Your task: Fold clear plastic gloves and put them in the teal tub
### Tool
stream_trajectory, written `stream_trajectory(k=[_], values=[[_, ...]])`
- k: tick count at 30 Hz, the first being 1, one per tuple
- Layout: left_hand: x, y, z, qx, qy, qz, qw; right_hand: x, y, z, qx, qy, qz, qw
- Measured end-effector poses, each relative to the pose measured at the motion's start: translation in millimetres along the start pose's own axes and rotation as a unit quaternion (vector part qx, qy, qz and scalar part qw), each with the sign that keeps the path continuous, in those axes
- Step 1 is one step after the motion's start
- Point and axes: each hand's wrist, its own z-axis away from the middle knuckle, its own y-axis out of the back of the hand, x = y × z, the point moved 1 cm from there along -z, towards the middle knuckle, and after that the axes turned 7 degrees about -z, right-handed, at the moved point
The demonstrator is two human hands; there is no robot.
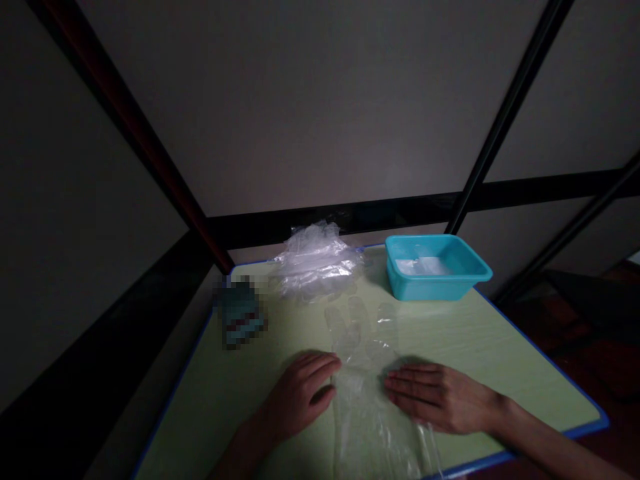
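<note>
A clear plastic glove point(364, 347) lies flat on the pale green table point(500, 347), fingers pointing away from me. My left hand point(299, 393) rests palm down at the glove's left edge, fingers stretched and touching the plastic. My right hand point(440, 395) lies flat on the glove's right side, fingers straight and pointing left. Neither hand grips anything.
A heap of clear plastic gloves point(317, 260) sits at the table's far edge. A turquoise tub point(435, 267) with something white inside stands at the far right. A blurred dark object point(241, 310) is at the left. Dark frame bars rise behind.
</note>
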Motion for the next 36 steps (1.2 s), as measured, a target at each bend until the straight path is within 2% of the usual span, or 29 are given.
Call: stream_trajectory(k=[3, 9, 13, 23, 26, 30, 32, 36], values=[[0.0, 0.5, 0.9, -0.003, -0.008, -0.008, 1.000, -1.6, 3.0, -3.4, -0.014, -0.022, -0.039, 0.999], [1.8, 0.5, -0.4, 0.011, -0.031, -0.028, 0.999, 1.0, 8.0, -4.3, 0.064, -0.127, -0.178, 0.974], [4.5, 0.0, -4.8, 0.032, -0.023, -0.031, 0.999, 5.9, 11.8, -7.5, 0.094, -0.176, -0.222, 0.955], [2.4, -3.5, -6.6, 0.070, -0.039, 0.037, 0.996, 18.1, 14.7, -15.5, 0.046, -0.142, -0.246, 0.958], [1.8, -3.5, -9.5, 0.073, 0.013, 0.114, 0.991, 19.4, 17.1, -17.3, 0.063, -0.144, -0.287, 0.945], [-1.3, -5.7, -15.1, 0.032, 0.144, 0.183, 0.972, 29.2, 20.3, -24.0, 0.089, -0.189, -0.350, 0.913], [-4.6, -8.5, -17.7, 0.011, 0.203, 0.221, 0.954, 36.8, 19.4, -29.3, 0.113, -0.215, -0.397, 0.885], [-10.5, -15.0, -24.0, -0.002, 0.300, 0.337, 0.892, 50.7, 11.3, -40.3, 0.176, -0.301, -0.494, 0.796]])
